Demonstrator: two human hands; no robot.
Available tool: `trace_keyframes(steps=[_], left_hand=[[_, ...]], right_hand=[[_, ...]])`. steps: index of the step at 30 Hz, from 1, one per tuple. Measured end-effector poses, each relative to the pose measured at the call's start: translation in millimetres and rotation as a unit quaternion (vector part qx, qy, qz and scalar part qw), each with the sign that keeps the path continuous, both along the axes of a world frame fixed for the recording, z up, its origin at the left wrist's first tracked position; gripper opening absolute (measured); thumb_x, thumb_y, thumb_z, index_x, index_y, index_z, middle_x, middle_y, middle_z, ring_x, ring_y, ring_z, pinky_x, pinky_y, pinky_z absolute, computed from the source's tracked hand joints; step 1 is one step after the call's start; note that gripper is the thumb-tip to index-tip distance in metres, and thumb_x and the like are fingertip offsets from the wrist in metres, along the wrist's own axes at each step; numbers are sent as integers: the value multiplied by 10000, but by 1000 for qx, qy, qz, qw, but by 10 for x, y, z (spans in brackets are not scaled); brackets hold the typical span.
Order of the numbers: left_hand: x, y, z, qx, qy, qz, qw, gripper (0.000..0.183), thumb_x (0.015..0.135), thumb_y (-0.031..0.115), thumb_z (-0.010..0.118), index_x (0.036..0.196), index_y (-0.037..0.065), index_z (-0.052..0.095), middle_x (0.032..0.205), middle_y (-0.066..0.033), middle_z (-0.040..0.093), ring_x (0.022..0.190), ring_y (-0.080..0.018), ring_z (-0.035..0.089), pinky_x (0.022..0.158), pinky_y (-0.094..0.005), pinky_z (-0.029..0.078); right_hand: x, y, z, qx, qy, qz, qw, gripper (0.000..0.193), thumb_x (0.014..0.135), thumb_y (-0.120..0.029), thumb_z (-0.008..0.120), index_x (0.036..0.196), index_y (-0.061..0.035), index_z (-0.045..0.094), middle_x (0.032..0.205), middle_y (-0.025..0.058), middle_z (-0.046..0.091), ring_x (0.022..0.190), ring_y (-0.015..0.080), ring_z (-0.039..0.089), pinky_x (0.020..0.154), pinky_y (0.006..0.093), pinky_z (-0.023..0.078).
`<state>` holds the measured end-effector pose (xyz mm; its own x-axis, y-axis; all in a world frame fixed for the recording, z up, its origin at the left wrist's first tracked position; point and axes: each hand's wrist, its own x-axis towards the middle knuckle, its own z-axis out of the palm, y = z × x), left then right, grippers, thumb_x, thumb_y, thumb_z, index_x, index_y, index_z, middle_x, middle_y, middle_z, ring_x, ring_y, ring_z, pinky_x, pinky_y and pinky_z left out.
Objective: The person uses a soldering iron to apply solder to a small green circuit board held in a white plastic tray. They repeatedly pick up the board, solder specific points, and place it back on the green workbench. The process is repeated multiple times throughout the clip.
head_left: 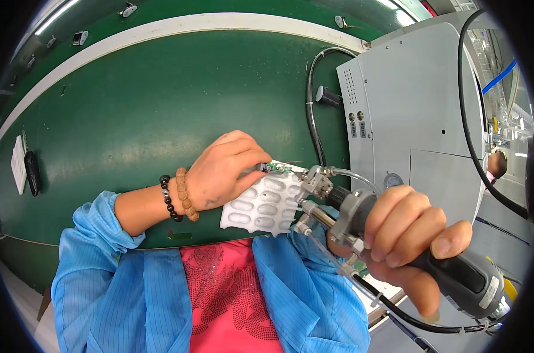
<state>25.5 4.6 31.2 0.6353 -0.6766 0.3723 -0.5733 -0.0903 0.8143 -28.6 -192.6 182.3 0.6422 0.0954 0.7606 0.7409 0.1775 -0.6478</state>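
Note:
My left hand (231,167) is closed, fingertips pinching the left end of a small green circuit board (280,167). A dark grey part shows at those fingertips; its kind is unclear. Under the board and hand lies a white moulded tray (261,206) with rows of oval pockets. My right hand (411,235) wraps round the black grip of a handheld power tool (361,209) with a metal head, fittings and hoses. The tool's head points left, close to the board's right end. Whether its tip touches the board I cannot make out.
A grey machine cabinet (414,106) stands on the right of the green bench (190,88). A black hose (310,100) curves beside it, near a black cylinder (328,97). White papers (20,165) and a black object (31,173) lie far left. Another person (497,165) shows at far right.

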Motion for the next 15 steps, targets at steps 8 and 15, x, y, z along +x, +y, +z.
trace_keyframes(steps=[8, 15], left_hand=[[-35, -35, -127, -35, 3, 16, 999, 332, 701, 44, 804, 1008, 19, 678, 1001, -105, 669, 985, -320, 618, 859, -417, 497], [-22, 6, -123, -27, 3, 21, 999, 329, 705, 41, 785, 1016, 17, 681, 1014, -100, 670, 991, -312, 614, 867, -414, 484]], right_hand=[[118, 119, -95, -35, 40, 8, 999, 612, 843, -577, 677, 1113, -73, 458, 714, 10, 551, 529, 104, 559, 454, 220, 473], [168, 133, -205, -21, 64, 32, 997, 623, 828, -586, 682, 1125, -85, 461, 726, 6, 548, 535, 100, 556, 460, 221, 467]])
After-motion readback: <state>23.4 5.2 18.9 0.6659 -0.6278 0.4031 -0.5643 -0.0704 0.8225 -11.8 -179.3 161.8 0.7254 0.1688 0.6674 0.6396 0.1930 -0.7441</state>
